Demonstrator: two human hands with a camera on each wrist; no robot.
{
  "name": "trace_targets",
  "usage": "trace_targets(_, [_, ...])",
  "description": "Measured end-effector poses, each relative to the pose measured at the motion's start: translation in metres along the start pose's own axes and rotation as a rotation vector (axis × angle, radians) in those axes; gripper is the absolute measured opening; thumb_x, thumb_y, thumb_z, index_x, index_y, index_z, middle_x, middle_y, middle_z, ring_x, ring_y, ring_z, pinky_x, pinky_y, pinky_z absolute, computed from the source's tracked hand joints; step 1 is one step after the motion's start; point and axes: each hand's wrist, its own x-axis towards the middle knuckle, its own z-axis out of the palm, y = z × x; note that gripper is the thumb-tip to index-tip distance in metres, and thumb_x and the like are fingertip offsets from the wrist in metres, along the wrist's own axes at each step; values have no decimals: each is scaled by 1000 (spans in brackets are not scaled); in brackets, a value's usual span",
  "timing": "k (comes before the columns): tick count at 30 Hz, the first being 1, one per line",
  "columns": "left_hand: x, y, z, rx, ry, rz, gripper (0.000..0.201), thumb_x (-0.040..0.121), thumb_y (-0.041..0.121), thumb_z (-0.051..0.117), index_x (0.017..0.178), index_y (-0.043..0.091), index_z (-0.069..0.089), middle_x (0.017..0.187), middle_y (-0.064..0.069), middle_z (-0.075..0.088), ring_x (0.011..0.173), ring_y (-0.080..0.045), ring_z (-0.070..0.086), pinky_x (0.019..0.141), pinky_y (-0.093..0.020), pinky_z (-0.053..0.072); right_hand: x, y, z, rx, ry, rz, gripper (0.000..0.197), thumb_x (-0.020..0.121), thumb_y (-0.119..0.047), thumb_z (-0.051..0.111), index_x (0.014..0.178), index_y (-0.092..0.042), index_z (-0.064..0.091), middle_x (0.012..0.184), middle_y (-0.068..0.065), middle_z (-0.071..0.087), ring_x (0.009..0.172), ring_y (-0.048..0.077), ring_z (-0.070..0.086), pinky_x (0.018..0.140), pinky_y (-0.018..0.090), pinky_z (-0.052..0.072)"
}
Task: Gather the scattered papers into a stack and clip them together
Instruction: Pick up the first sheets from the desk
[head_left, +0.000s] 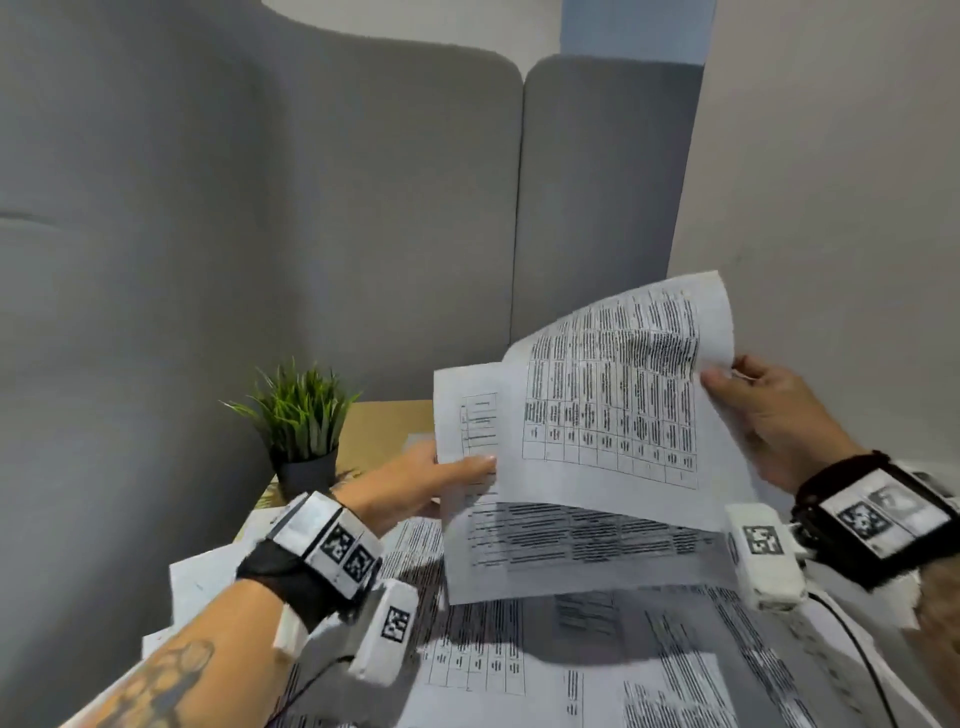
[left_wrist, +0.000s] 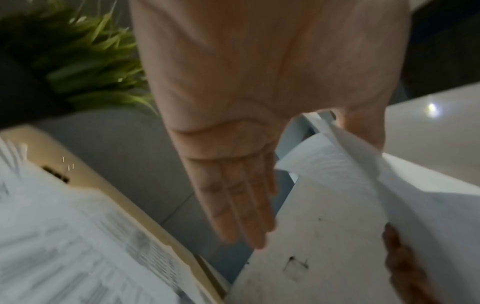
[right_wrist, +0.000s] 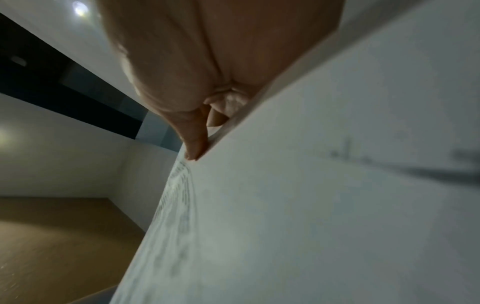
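Two printed sheets are up in the air above the table. The top sheet (head_left: 613, 395) carries a dense table, and a lower sheet (head_left: 571, 545) hangs beneath it. My left hand (head_left: 467, 467) pinches their left edge, thumb on top; in the left wrist view my left hand (left_wrist: 259, 185) has its straight fingers under the sheets (left_wrist: 337, 226). My right hand (head_left: 727, 382) pinches the top sheet's right edge, which curls upward. In the right wrist view my right hand (right_wrist: 200, 144) grips that sheet (right_wrist: 311, 205) at its rim. Several more printed papers (head_left: 571, 665) lie scattered and overlapping on the table below.
A small potted plant (head_left: 301, 415) in a dark pot stands at the back left of the wooden table (head_left: 384, 421). Grey padded panels (head_left: 311, 208) wall in the back and left, and a pale wall the right. A small black object (left_wrist: 55, 175) lies on the table, too blurred to identify.
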Motion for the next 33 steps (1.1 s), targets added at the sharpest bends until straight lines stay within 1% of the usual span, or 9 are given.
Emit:
trace_targets(2, [-1,-4,4,-234,16,79,44,87,29,68,127,12,61,124,-7,69,113,-27,66,98,-44,52,-7,6,7,29,40,-36,47,66,-13,73,111,-7,64,105,12,76,91,18,74,79,27,60])
trace_targets(5, [-2,-10,2,-392,149,107,40,89,27,69,121,3,64,115,-14,71,92,-30,69,84,-43,55,-16,22,10,61,126,-26,37,81,0,65,118,-3,61,109,15,73,96,21,73,86,30,59])
trace_targets(10, [2,-24,14,-55,379,141,1,86,7,71,87,6,71,75,-6,70,68,-18,62,60,-26,51,-22,46,2,-120,110,112,34,71,-13,72,105,-14,67,109,10,74,84,19,72,81,37,58])
trace_targets(13, [-1,-20,14,-19,423,210,10,86,2,69,93,9,72,82,-2,74,68,-9,69,60,-21,55,-17,44,-3,-107,117,98,31,72,-16,78,102,-15,68,101,7,75,86,21,70,80,39,56])
trace_targets(16, [-4,-13,8,20,438,260,13,88,1,67,98,10,70,89,1,74,72,-2,71,62,-15,54,-11,30,-4,-198,156,-14,9,85,-13,73,90,-19,69,81,-4,72,70,11,68,63,28,54])
trace_targets(20, [-6,-1,-3,71,451,324,16,89,4,67,93,19,70,77,13,75,70,1,70,62,-13,52,-8,6,-2,-261,171,-79,16,75,-31,74,90,-25,72,90,-6,70,84,14,63,75,30,50])
trace_targets(24, [-9,7,-18,159,437,361,20,86,8,71,89,28,70,76,21,74,71,3,69,61,-11,51,-9,-17,-3,-240,-48,-62,26,65,-34,75,83,-20,62,77,-7,63,71,7,61,65,22,51])
trace_targets(29, [-15,9,-27,183,374,341,23,83,-2,71,86,21,74,75,12,76,70,-1,68,66,-21,55,-7,-24,13,-519,-408,38,10,79,-19,69,83,-12,75,82,0,69,77,12,63,71,16,51])
trace_targets(33, [-18,15,-28,81,319,347,16,84,10,71,99,14,76,95,-2,78,90,-19,74,81,-35,59,0,-6,44,-656,-554,28,53,65,-49,85,99,-10,73,110,9,73,100,17,68,93,23,52])
